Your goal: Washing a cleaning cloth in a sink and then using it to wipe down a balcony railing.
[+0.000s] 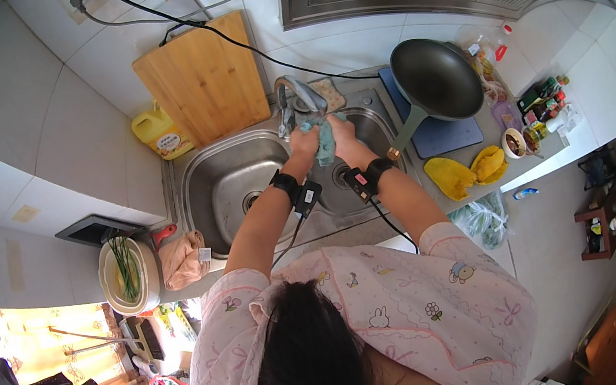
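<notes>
Under the spout of the metal faucet (302, 96), a light blue-green cloth (326, 144) is bunched between my two hands. My left hand (305, 141) grips it from the left, and my right hand (342, 131) from the right. Part of the cloth hangs down between my wrists. Both hands are over the smaller right basin (375, 121) of a stainless steel double sink. To the left lies the larger basin (220, 173), its drain partly covered by my left forearm. Whether water is running cannot be made out.
A wooden cutting board (205, 79) leans on the wall by a yellow jug (161, 132). Right of the sink, a wok (435, 81) rests on a blue board (447, 137), near yellow gourd-like pieces (450, 176). A pinkish cloth (181, 261) and a white tub (146, 278) are left.
</notes>
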Demonstrator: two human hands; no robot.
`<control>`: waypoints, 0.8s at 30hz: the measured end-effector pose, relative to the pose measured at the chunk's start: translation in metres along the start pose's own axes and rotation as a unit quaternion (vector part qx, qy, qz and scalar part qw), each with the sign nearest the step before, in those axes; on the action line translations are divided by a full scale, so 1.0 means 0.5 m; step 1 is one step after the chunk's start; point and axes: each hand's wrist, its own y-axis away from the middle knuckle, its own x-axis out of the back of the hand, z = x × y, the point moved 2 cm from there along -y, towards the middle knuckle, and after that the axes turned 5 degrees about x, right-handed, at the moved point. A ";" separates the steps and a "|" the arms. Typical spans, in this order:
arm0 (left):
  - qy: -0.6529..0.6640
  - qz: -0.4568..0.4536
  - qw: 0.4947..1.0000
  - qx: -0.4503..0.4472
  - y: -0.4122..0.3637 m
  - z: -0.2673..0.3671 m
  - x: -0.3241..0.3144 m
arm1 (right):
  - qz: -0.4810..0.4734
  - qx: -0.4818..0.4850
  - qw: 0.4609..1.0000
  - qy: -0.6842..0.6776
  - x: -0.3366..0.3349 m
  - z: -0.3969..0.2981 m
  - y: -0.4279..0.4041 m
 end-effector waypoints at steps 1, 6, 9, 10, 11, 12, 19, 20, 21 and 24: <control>-0.050 0.012 0.999 -0.007 -0.012 -0.007 0.004 | 0.001 0.021 0.999 0.032 -0.003 -0.001 0.002; -0.169 0.003 0.986 -0.008 0.012 0.034 -0.036 | 0.019 0.050 0.991 0.121 0.050 0.006 -0.060; -0.152 0.004 0.988 0.011 0.026 0.043 -0.024 | 0.008 0.075 0.980 0.184 0.039 0.011 -0.056; -0.106 0.004 0.994 0.012 0.012 0.021 -0.012 | 0.000 0.090 0.971 0.224 0.023 0.009 -0.045; -0.059 0.004 0.998 0.012 -0.003 0.001 -0.001 | -0.006 0.088 0.971 0.223 0.012 0.005 -0.036; -0.060 0.000 0.998 0.013 0.004 0.006 -0.009 | -0.020 0.070 0.965 0.250 0.023 0.001 -0.041; 0.280 -0.130 0.946 0.096 0.034 0.041 -0.007 | 0.007 -0.184 0.966 0.183 0.012 -0.038 0.008; 0.274 -0.129 0.951 0.057 0.043 0.049 0.008 | 0.001 -0.187 0.965 0.185 -0.017 -0.063 0.054; 0.274 -0.129 0.951 0.057 0.048 0.054 0.009 | 0.038 -0.215 0.962 0.163 -0.036 -0.096 0.100; 0.251 -0.193 0.948 0.033 0.059 0.073 -0.001 | 0.014 -0.236 0.969 0.078 0.027 -0.008 0.007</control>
